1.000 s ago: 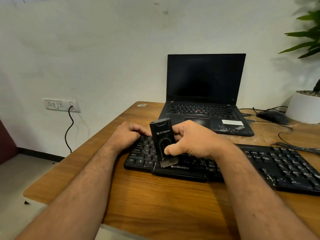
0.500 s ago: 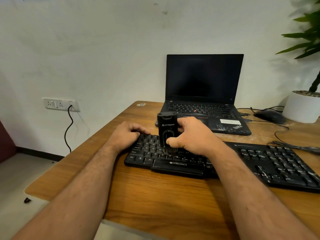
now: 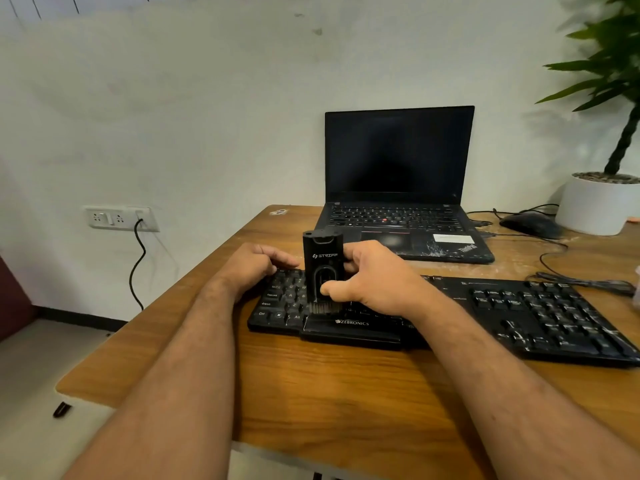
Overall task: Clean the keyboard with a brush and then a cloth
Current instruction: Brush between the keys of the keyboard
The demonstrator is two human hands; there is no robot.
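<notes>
A long black keyboard [image 3: 540, 317] lies across the wooden desk [image 3: 329, 386]. My right hand [image 3: 375, 278] grips a black block-shaped brush [image 3: 322, 258], held upright with its grey bristles down on the keys just above the spacebar. My left hand [image 3: 254, 263] rests curled on the keyboard's far left corner, pressing it against the desk. No cloth is in sight.
An open black laptop [image 3: 398, 188] with a dark screen stands behind the keyboard. To the right lie a black mouse [image 3: 530, 224], loose cables [image 3: 581, 283] and a white plant pot [image 3: 599, 206]. A wall socket [image 3: 117, 218] with a plugged cord is at left.
My right hand moved the brush away from the front edge up over the keys, then back toward the spacebar row. My left hand stayed in place on the keyboard's left end.
</notes>
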